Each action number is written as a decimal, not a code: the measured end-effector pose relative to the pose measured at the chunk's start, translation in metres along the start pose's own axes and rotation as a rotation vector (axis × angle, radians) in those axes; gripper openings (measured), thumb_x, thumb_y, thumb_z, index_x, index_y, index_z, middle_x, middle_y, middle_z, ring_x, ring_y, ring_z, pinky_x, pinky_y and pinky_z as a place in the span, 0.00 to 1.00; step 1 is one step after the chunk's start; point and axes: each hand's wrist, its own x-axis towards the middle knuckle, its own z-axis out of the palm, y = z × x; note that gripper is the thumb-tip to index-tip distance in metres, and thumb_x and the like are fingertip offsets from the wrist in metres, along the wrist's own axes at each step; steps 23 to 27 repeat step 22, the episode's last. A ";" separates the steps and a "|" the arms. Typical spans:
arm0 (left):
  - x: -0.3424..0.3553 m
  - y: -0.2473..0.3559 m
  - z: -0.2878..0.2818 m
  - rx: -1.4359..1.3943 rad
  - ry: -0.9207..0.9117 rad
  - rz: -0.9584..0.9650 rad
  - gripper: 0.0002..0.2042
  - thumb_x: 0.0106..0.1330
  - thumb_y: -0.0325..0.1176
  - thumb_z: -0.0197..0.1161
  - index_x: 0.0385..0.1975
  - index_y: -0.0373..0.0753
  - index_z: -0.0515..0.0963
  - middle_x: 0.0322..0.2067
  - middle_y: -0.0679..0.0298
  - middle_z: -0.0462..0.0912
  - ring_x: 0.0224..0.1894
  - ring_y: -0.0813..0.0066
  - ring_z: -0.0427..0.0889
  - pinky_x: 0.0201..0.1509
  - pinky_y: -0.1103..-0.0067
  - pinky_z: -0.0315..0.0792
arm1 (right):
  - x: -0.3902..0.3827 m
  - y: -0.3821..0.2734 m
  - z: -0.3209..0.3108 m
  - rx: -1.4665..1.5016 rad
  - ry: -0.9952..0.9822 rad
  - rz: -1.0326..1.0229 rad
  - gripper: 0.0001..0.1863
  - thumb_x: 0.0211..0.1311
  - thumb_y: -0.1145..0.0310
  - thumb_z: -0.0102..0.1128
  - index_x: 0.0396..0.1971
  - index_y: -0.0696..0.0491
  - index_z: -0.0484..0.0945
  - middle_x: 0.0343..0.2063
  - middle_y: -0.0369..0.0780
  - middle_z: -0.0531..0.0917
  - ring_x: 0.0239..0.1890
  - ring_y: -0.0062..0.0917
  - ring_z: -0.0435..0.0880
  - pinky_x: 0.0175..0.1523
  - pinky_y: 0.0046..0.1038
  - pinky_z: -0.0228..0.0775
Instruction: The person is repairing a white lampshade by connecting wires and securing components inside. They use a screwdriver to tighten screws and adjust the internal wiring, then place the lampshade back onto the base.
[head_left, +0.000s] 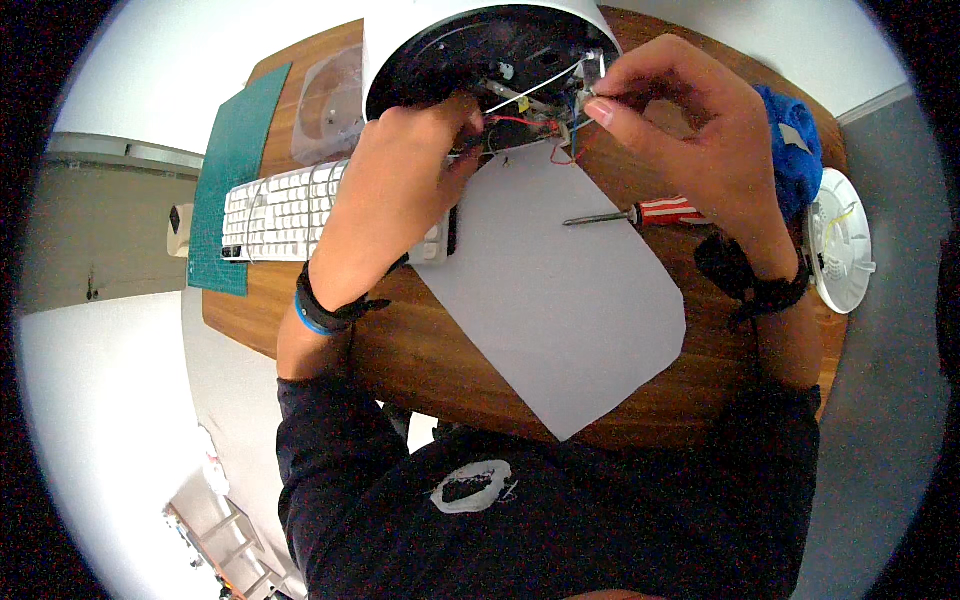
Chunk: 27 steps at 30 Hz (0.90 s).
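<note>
A white round-bodied appliance [480,14] lies with its open black underside facing me. Its inner parts show, with a white wire [530,97], red wires [515,120] and a blue wire. My left hand [410,165] reaches into the opening's lower left, fingers curled and their tips lost in shadow. At the opening's right edge, my right hand [690,120] is closed in a pinch, thumb and forefinger on a thin wire. A screwdriver [665,211] with a red and white striped handle lies below my right hand, its shaft over a white sheet [560,290].
Left of the sheet lies a white keyboard [280,212], partly on a green cutting mat [235,160]. Clear plastic packaging [328,105] sits behind it. At the right are a blue cloth bundle [795,150] and a round white cover [842,240] by the wooden table's [470,350] edge.
</note>
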 end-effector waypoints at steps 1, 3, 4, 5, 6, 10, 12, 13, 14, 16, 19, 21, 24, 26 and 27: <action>-0.001 0.002 -0.003 -0.022 0.010 -0.001 0.12 0.62 0.22 0.74 0.45 0.35 0.84 0.37 0.46 0.90 0.41 0.40 0.90 0.44 0.57 0.83 | 0.001 0.000 0.001 -0.003 -0.011 -0.018 0.07 0.72 0.75 0.74 0.47 0.58 0.88 0.43 0.36 0.91 0.47 0.18 0.89 0.57 0.23 0.80; -0.002 0.008 -0.008 -0.042 0.035 -0.008 0.12 0.62 0.22 0.74 0.46 0.36 0.85 0.38 0.47 0.90 0.40 0.44 0.91 0.43 0.60 0.84 | 0.002 0.002 0.001 0.003 -0.008 -0.036 0.09 0.71 0.73 0.75 0.47 0.57 0.89 0.42 0.36 0.92 0.46 0.18 0.90 0.56 0.24 0.81; -0.002 0.010 -0.009 -0.040 0.051 -0.014 0.12 0.62 0.22 0.74 0.46 0.36 0.85 0.38 0.47 0.91 0.39 0.46 0.92 0.42 0.62 0.85 | 0.003 0.004 0.003 0.014 0.005 -0.035 0.10 0.70 0.70 0.77 0.47 0.56 0.90 0.40 0.36 0.93 0.45 0.19 0.91 0.56 0.25 0.82; -0.002 0.013 -0.011 -0.038 0.067 -0.021 0.13 0.62 0.22 0.74 0.47 0.36 0.86 0.38 0.48 0.91 0.38 0.49 0.92 0.41 0.64 0.85 | 0.004 0.006 0.005 0.022 0.019 -0.025 0.10 0.69 0.68 0.78 0.46 0.55 0.92 0.38 0.35 0.94 0.43 0.20 0.92 0.55 0.25 0.82; -0.001 0.015 -0.011 -0.074 0.077 -0.011 0.13 0.63 0.22 0.74 0.47 0.36 0.86 0.37 0.49 0.92 0.38 0.51 0.93 0.41 0.65 0.85 | 0.004 0.007 0.005 0.033 0.021 -0.022 0.10 0.69 0.68 0.78 0.46 0.55 0.92 0.39 0.36 0.94 0.44 0.20 0.92 0.55 0.26 0.83; 0.006 0.019 -0.005 -0.243 0.129 0.043 0.11 0.66 0.20 0.72 0.47 0.37 0.86 0.38 0.52 0.93 0.40 0.59 0.95 0.39 0.69 0.86 | 0.004 0.011 0.005 0.087 0.025 0.035 0.10 0.69 0.68 0.77 0.46 0.55 0.92 0.40 0.36 0.95 0.45 0.20 0.92 0.55 0.26 0.83; 0.008 0.020 0.001 -0.356 0.162 0.048 0.10 0.68 0.19 0.71 0.47 0.37 0.86 0.39 0.53 0.93 0.41 0.61 0.96 0.39 0.71 0.86 | 0.004 0.012 0.005 0.098 0.024 0.048 0.10 0.70 0.68 0.77 0.46 0.55 0.92 0.40 0.36 0.95 0.45 0.20 0.92 0.55 0.27 0.83; 0.009 0.020 0.004 -0.419 0.179 0.034 0.10 0.69 0.19 0.71 0.48 0.37 0.86 0.39 0.54 0.93 0.41 0.63 0.96 0.40 0.72 0.85 | 0.004 0.012 0.004 0.090 0.022 0.046 0.10 0.70 0.68 0.77 0.46 0.55 0.92 0.40 0.36 0.95 0.45 0.20 0.92 0.55 0.27 0.83; 0.009 0.019 0.006 -0.474 0.195 0.020 0.10 0.70 0.19 0.71 0.48 0.37 0.86 0.40 0.54 0.94 0.41 0.64 0.96 0.40 0.73 0.85 | 0.004 0.013 0.005 0.089 0.020 0.046 0.10 0.70 0.68 0.77 0.46 0.55 0.92 0.40 0.36 0.95 0.45 0.20 0.92 0.54 0.27 0.83; 0.011 0.017 0.007 -0.509 0.180 0.025 0.10 0.70 0.20 0.72 0.49 0.37 0.86 0.40 0.55 0.94 0.43 0.63 0.96 0.43 0.74 0.86 | 0.004 0.013 0.005 0.091 0.007 0.026 0.10 0.70 0.67 0.76 0.47 0.55 0.92 0.40 0.36 0.95 0.45 0.20 0.92 0.54 0.26 0.83; 0.010 0.015 0.002 -0.410 0.076 0.012 0.12 0.70 0.22 0.74 0.51 0.35 0.87 0.41 0.55 0.94 0.47 0.63 0.96 0.49 0.74 0.87 | 0.004 0.012 0.004 0.071 -0.024 0.013 0.11 0.71 0.67 0.76 0.48 0.55 0.92 0.41 0.36 0.95 0.45 0.19 0.92 0.55 0.26 0.83; 0.011 0.017 -0.003 -0.338 0.008 0.009 0.12 0.71 0.23 0.73 0.53 0.34 0.87 0.42 0.56 0.95 0.50 0.63 0.96 0.53 0.73 0.87 | 0.004 0.010 0.003 0.054 -0.042 0.015 0.11 0.71 0.66 0.76 0.48 0.54 0.92 0.41 0.36 0.95 0.46 0.19 0.92 0.55 0.26 0.82; 0.011 0.018 -0.006 -0.323 -0.013 0.013 0.12 0.73 0.24 0.72 0.54 0.34 0.87 0.42 0.56 0.95 0.52 0.63 0.95 0.55 0.73 0.87 | 0.005 0.010 0.003 0.048 -0.047 0.016 0.11 0.71 0.66 0.76 0.48 0.54 0.92 0.41 0.37 0.95 0.46 0.20 0.92 0.55 0.26 0.82; 0.011 0.018 -0.006 -0.323 -0.013 0.013 0.12 0.73 0.24 0.72 0.54 0.34 0.87 0.42 0.56 0.95 0.52 0.63 0.95 0.55 0.73 0.87 | 0.005 0.010 0.003 0.048 -0.047 0.016 0.11 0.71 0.66 0.76 0.48 0.54 0.92 0.41 0.37 0.95 0.46 0.20 0.92 0.55 0.26 0.82; 0.011 0.018 -0.006 -0.323 -0.013 0.013 0.12 0.73 0.24 0.72 0.54 0.34 0.87 0.42 0.56 0.95 0.52 0.63 0.95 0.55 0.73 0.87 | 0.005 0.010 0.003 0.048 -0.047 0.016 0.11 0.71 0.66 0.76 0.48 0.54 0.92 0.41 0.37 0.95 0.46 0.20 0.92 0.55 0.26 0.82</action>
